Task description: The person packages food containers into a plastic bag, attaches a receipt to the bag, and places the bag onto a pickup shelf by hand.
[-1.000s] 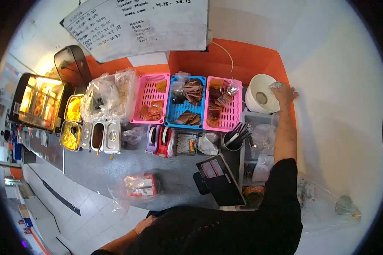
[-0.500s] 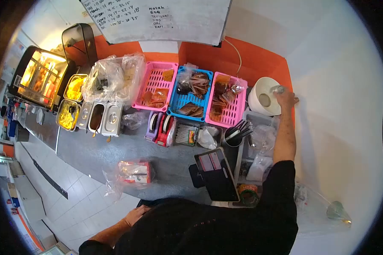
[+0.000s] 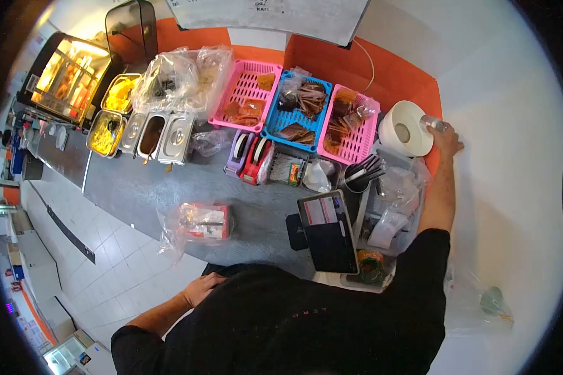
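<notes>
My right hand [image 3: 446, 140] is closed around a small clear cup-like container [image 3: 431, 123], tilted at the right rim of a white bucket [image 3: 391, 139]. Something pale and round lies at the bottom of the bucket; I cannot make out what it is. My left hand [image 3: 204, 287] rests low against the dark clothing at my waist, fingers stretched out flat and holding nothing. Nearest to it on the counter is a red and white box in clear plastic [image 3: 207, 221].
Pink [image 3: 246, 94] and blue [image 3: 297, 107] baskets hold packets of sauce or spice. A tablet [image 3: 326, 232] stands before a grey tray [image 3: 364, 215] of plastic bags. Tape dispensers [image 3: 247, 156], metal food pans [image 3: 177, 137] and a lit warming cabinet [image 3: 69, 78] stand leftward.
The view has tilted down, so the counter sits higher in it. My right hand and the clear container have shifted outward to the bucket's right rim. My left hand stays at my waist.
</notes>
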The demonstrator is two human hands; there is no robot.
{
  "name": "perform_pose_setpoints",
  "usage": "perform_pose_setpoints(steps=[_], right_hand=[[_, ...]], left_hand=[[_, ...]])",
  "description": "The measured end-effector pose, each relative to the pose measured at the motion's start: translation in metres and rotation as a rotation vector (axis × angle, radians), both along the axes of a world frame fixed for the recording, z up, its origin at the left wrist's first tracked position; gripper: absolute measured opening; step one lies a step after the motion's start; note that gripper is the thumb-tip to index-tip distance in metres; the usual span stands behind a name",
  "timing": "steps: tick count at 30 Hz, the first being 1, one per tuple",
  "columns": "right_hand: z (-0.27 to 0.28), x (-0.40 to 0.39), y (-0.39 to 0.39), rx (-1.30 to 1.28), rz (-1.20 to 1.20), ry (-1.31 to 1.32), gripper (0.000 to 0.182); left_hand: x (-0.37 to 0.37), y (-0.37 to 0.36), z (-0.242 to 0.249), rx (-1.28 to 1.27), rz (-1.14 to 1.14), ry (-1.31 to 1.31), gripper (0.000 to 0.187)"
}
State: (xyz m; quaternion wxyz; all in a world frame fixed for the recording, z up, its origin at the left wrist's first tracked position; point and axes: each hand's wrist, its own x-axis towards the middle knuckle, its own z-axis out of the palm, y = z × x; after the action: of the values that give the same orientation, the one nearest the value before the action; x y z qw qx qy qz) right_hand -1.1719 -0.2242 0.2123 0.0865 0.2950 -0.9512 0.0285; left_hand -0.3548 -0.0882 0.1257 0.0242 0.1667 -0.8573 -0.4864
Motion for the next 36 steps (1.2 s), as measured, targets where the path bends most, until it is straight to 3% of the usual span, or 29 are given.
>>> perform_pose_setpoints(steps=[4, 10, 12, 16, 18, 22, 24, 26, 28, 30, 32, 33, 34, 36], right_hand=[[-0.001, -0.002, 0.0, -0.166, -0.118, 0.008, 0.067], [0.003, 0.006, -0.003, -0.014, 0.013, -0.046, 0.067], [-0.002, 0.009, -0.003, -0.245, -0.123, -0.016, 0.07], [0.016, 0.027, 0.014, -0.341, -0.054, -0.04, 0.076], [0.018, 0.011, 0.03, -0.704, 0.135, -0.497, 0.072], [0.057, 0.151, 0.074, -1.202, 0.501, -0.579, 0.058], [0.063, 0.222, 0.102, -1.483, 0.509, -1.07, 0.072], [0.063, 0.305, 0.121, -1.657, 0.622, -1.623, 0.071], [0.051, 0.383, 0.126, -1.491, 0.886, -2.115, 0.069], [0.036, 0.461, 0.138, -1.451, 0.747, -2.535, 0.067], [0.013, 0.502, 0.155, -1.173, 0.353, -2.768, 0.069], [0.005, 0.523, 0.161, -1.132, 0.346, -2.571, 0.064], [0.004, 0.54, 0.166, -1.08, 0.331, -2.376, 0.06], [0.021, 0.558, 0.177, -1.203, 0.398, -2.478, 0.054]], left_hand=[[0.003, 0.004, 0.0, 0.07, 0.046, -0.009, 0.043], [0.012, 0.011, -0.005, -0.02, 0.064, -0.009, 0.04], [0.012, 0.017, -0.006, -0.043, 0.056, 0.039, 0.04], [0.016, 0.019, -0.005, -0.084, 0.103, 0.063, 0.041], [0.018, 0.014, -0.004, -0.1, 0.101, 0.043, 0.041], [0.005, -0.009, 0.025, -0.212, 0.097, 0.083, 0.039], [0.01, -0.026, 0.026, -0.222, 0.087, 0.117, 0.038], [0.022, -0.04, 0.006, -0.312, 0.033, 0.091, 0.04], [0.01, -0.05, 0.024, -0.272, 0.074, 0.193, 0.035], [-0.011, -0.055, 0.073, -0.124, 0.229, 0.539, 0.027], [-0.031, -0.05, 0.127, 0.021, 0.17, 0.595, 0.026], [-0.038, -0.046, 0.143, 0.163, 0.165, 0.651, 0.025], [-0.045, -0.049, 0.147, 0.143, 0.131, 0.653, 0.028], [-0.066, -0.05, 0.161, 0.173, 0.191, 0.583, 0.041]])
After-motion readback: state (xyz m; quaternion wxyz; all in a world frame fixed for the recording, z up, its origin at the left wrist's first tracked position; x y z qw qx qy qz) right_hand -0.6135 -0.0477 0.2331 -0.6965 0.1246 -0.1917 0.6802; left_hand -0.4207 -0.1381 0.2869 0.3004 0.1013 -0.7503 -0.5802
